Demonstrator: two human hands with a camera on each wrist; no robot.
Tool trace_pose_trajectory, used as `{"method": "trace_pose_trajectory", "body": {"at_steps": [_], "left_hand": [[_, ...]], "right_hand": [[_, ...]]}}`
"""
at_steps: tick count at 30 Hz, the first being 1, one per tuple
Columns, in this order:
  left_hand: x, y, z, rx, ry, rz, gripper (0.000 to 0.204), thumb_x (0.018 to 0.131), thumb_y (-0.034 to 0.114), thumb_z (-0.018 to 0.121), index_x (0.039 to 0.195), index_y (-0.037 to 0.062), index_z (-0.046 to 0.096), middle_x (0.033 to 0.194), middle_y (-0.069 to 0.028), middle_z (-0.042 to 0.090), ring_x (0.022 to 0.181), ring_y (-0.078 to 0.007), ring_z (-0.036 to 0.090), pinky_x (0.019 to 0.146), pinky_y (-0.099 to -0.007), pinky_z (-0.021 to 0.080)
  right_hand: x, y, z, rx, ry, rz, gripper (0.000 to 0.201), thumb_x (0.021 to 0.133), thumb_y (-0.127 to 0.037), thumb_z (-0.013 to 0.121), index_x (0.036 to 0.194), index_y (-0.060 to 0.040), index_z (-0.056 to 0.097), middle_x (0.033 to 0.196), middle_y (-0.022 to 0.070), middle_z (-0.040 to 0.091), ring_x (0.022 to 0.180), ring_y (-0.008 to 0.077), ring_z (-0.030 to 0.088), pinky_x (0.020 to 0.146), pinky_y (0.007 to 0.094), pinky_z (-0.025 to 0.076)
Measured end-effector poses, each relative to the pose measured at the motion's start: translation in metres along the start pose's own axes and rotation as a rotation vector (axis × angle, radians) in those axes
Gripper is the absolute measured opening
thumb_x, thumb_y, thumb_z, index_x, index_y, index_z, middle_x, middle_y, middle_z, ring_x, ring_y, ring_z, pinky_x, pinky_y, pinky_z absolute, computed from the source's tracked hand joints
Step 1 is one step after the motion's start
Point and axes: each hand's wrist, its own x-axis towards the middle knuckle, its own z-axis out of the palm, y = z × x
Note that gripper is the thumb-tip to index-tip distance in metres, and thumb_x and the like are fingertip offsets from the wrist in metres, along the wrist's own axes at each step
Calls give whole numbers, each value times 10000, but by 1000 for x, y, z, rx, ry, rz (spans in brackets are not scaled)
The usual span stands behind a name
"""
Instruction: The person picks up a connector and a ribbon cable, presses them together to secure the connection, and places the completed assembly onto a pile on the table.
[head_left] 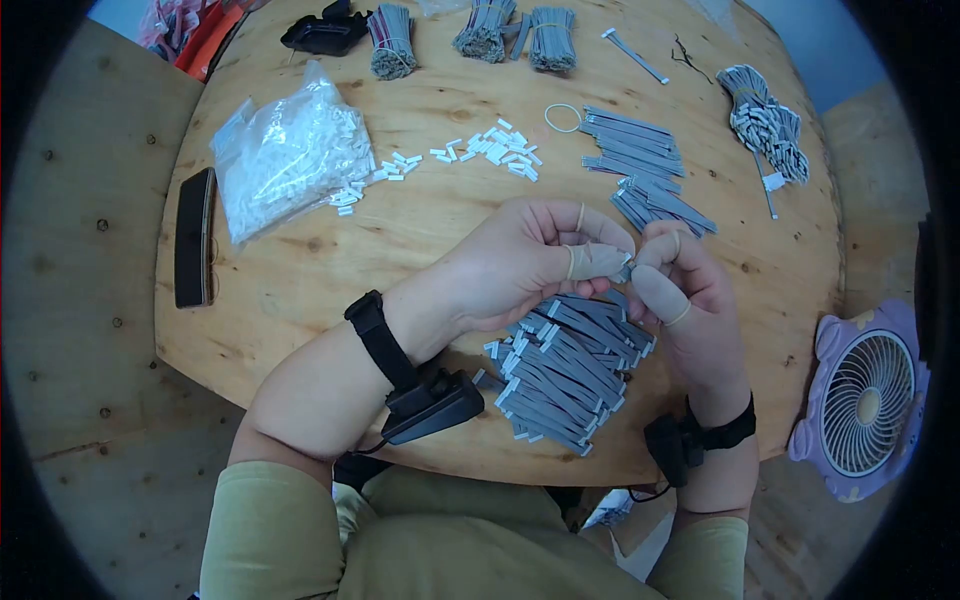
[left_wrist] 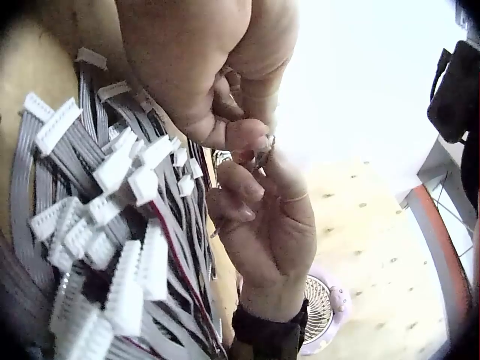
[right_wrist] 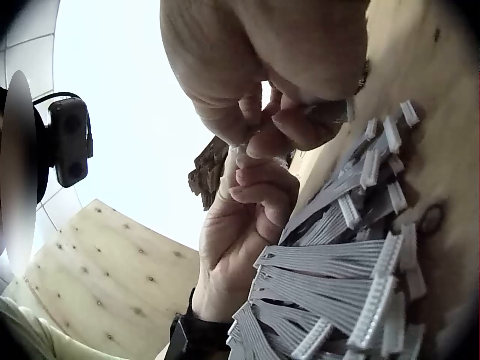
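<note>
Both hands meet fingertip to fingertip above the table, pale finger cots on some fingers. My left hand (head_left: 535,255) pinches a small white connector (head_left: 625,262), mostly covered by the fingertips. Facing it, my right hand (head_left: 695,290) grips a short grey ribbon cable (right_wrist: 326,112), whose white-ended tail sticks out beside the fingers in the right wrist view. Just below the hands lies a pile of grey ribbon cables with white connectors (head_left: 565,375). Beyond the right hand are loose flat grey cables (head_left: 632,142), some overlapping.
Loose white connectors (head_left: 505,148) lie beyond the left hand, near a clear bag of them (head_left: 290,155). A phone (head_left: 195,237) rests at the left edge. Tied cable bundles (head_left: 552,42) stand at the back, another bundle (head_left: 765,120) at right. A purple fan (head_left: 868,400) is beside the table.
</note>
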Motion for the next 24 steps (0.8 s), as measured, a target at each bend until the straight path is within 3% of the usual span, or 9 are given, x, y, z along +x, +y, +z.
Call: {"method": "trace_pose_trajectory", "body": {"at_steps": [24], "left_hand": [[0, -2, 2, 94, 8, 66, 201, 772, 47, 603, 961, -16, 580, 848, -76, 614, 725, -104, 586, 654, -198, 477]], "right_hand": [[0, 1, 1, -112, 64, -68, 61, 780, -42, 570, 771, -15, 516, 899, 10, 391, 610, 30, 465, 550, 160, 385]]}}
